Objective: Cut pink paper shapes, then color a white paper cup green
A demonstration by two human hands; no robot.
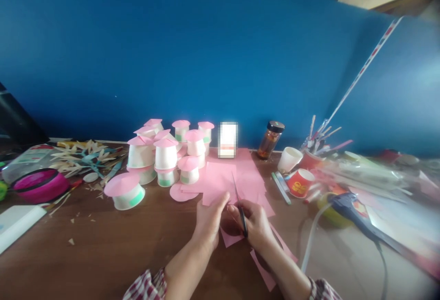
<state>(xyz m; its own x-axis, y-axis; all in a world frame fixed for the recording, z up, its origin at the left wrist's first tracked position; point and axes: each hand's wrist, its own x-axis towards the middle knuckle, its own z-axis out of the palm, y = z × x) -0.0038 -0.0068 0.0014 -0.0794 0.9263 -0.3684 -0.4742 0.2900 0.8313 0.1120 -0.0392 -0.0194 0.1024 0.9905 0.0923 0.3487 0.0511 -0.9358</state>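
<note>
While right hand point(257, 224) closes around scissors point(244, 222), left hand point(208, 223) pinches pink paper point(219, 178).
Left of scissors, table point(120, 245) stretches to white cups point(166, 157).

On the surface point(103, 258), paper-capped cups point(167, 158) cluster left of the paper sheets point(249, 164); at the sheets' near edge, scissors point(243, 219) sit in the right hand point(257, 224). Rightward are a jar point(268, 144), paper cups point(294, 183) and glue gun point(360, 219).

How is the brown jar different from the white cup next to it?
The jar is dark brown; the cup is white. The jar has a black lid, but the cup is open on top. The jar looks taller than the cup. Both are near the blue wall.
</note>
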